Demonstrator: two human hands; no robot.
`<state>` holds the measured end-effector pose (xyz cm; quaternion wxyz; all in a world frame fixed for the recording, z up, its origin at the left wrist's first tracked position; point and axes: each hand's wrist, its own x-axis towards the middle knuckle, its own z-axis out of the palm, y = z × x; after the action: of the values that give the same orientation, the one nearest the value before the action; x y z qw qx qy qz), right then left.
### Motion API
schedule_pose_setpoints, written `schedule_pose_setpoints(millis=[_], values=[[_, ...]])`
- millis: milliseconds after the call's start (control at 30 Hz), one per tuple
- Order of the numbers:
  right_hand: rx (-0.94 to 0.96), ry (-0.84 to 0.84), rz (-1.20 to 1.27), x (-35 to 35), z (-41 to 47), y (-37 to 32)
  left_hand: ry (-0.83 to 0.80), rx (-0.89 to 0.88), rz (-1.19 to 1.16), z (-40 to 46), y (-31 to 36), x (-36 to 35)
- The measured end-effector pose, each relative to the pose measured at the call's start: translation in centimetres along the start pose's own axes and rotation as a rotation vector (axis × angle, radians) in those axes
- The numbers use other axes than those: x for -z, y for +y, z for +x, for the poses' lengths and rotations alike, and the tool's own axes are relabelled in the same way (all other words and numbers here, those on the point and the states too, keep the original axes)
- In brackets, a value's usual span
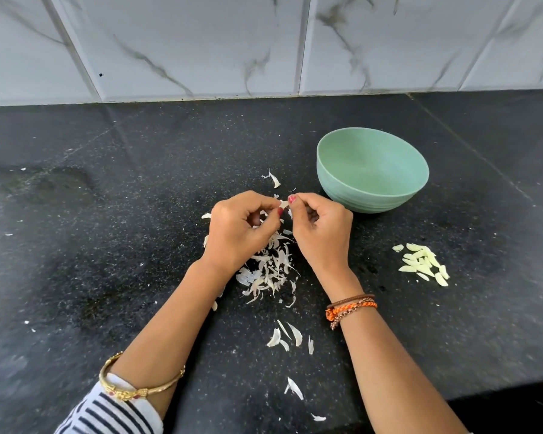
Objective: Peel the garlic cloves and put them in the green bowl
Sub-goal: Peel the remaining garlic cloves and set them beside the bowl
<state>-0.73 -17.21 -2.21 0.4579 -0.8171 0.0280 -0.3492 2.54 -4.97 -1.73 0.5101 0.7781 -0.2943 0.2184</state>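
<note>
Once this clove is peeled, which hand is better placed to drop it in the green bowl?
Probably the right hand: it lies next to the green bowl, with the left hand farther off. Both pinch the clove between their fingertips.

We see 2 bare forearms reaching into view. The left hand (239, 228) has red-painted nails, and its arm carries a gold bangle (138, 383) with small red stones, just above a pushed-up sleeve (107, 411) striped in white and dark navy. The right hand (320, 233) also shows a red nail; its wrist wears a brown cord band (350, 299), a braided orange thread (353, 307) and a thin beaded chain.
</note>
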Motion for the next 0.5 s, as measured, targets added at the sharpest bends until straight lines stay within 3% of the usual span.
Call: schedule_pose_setpoints(millis=[300,500], values=[[0.021,-0.016,-0.013,0.0,-0.1,0.0,0.03,0.038,-0.019,-0.2,0.1,-0.1],[-0.012,-0.096,0.217,0.3,0.1,-1.0,0.072,0.321,-0.322,0.3,0.5,0.3]])
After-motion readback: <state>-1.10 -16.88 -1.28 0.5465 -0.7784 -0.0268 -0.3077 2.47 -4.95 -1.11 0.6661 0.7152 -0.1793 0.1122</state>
